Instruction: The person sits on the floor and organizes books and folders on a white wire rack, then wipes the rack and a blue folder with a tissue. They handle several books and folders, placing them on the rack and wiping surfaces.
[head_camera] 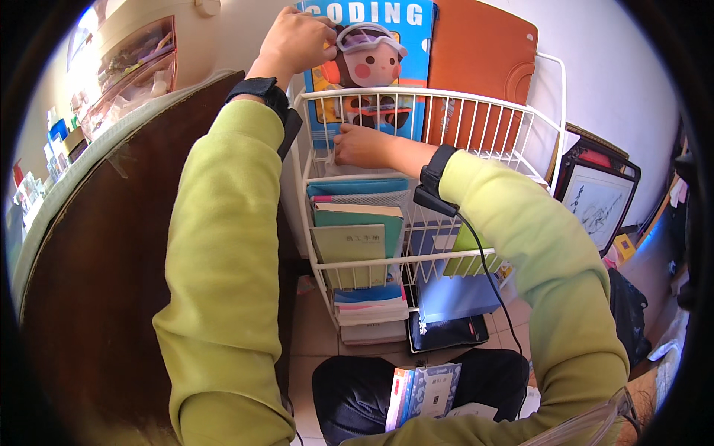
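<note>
A blue book with a cartoon figure in goggles stands upright at the back of the top basket of a white wire rack. My left hand is at the book's upper left edge, its fingers bent; whether they grip it cannot be told. Inside the top basket, low in front of the same book, is my right hand, fingers curled near some clear plastic; what it holds is hidden. A brown leather-like folder leans beside the book on the right. Both wrists wear black straps.
Lower baskets hold a green book, a pale green booklet and a blue file box. Several booklets rest on my lap. A dark brown cabinet side rises at left. Framed pictures lean right. A black cable hangs from my right wrist.
</note>
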Tool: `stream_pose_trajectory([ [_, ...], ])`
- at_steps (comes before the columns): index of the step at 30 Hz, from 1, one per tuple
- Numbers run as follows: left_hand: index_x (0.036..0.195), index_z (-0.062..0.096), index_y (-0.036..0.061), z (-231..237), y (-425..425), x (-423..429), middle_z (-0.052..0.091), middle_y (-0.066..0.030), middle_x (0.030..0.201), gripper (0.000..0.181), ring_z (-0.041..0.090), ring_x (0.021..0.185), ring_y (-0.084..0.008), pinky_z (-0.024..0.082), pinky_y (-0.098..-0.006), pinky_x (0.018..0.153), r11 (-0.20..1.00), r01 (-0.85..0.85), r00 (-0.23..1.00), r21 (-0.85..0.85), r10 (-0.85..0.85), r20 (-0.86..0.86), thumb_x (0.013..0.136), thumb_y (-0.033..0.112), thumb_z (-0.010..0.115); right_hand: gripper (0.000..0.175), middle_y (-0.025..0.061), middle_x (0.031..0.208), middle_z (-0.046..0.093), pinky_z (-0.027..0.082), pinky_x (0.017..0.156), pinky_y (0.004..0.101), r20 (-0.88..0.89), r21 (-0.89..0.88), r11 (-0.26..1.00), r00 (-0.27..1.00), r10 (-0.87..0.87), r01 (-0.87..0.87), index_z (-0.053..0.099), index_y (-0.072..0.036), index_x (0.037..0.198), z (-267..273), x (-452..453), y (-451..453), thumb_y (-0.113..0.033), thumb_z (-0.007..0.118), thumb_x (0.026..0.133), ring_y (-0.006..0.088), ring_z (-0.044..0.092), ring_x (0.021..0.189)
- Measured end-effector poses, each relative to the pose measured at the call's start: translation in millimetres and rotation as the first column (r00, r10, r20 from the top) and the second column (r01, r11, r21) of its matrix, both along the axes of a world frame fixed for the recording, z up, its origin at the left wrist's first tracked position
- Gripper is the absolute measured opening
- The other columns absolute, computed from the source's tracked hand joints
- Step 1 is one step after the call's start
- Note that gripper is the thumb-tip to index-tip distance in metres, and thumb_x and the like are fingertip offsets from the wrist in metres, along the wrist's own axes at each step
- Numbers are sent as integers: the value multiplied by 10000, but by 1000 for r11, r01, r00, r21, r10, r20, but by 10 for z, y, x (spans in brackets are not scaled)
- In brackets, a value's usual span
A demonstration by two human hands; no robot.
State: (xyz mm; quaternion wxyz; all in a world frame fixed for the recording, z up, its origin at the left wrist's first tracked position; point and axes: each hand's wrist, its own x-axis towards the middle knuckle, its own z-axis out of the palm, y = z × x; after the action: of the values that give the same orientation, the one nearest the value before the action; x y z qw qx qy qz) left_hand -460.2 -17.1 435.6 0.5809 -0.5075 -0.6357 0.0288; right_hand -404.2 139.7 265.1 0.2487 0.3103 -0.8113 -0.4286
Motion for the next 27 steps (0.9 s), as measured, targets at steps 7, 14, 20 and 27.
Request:
stream_pose_trajectory([
  [7, 919, 745, 193, -20, 20, -33, 669, 43, 1087, 227, 633, 975, -172, 393, -368, 985, 1000, 17, 1000, 12, -17, -12, 838, 344, 596, 137, 7, 685, 620, 377, 812, 346, -34, -199, 971, 989, -145, 136, 642, -188, 635, -84, -132, -152, -162, 579, 754, 186, 605, 803],
  [14, 938, 740, 190, -5, 20, -55, 671, 37, 1066, 230, 629, 982, -166, 387, -372, 987, 1000, 14, 1000, 18, -14, -22, 847, 344, 596, 119, -40, 821, 660, 390, 835, 332, 22, 73, 997, 1000, 9, -10, 684, -183, 768, 52, 146, 47, -166, 576, 815, 149, 596, 923],
  [20, 941, 739, 186, -27, 36, -68, 671, 32, 1062, 241, 629, 981, -164, 387, -368, 983, 1000, -1, 1000, 31, 2, -18, 850, 352, 591, 104, -48, 977, 644, 410, 834, 308, 117, 147, 989, 993, 13, -30, 686, -151, 825, 87, 381, 184, -168, 583, 826, 136, 545, 1028],
  [27, 946, 740, 188, -17, 29, -40, 670, 32, 1065, 251, 627, 987, -162, 384, -363, 986, 1000, -8, 1000, 16, 8, 1, 857, 367, 589, 164, -38, 1052, 624, 401, 825, 290, 154, -86, 992, 985, -83, 97, 645, -107, 972, 72, 485, 208, -154, 570, 834, 161, 516, 1052],
])
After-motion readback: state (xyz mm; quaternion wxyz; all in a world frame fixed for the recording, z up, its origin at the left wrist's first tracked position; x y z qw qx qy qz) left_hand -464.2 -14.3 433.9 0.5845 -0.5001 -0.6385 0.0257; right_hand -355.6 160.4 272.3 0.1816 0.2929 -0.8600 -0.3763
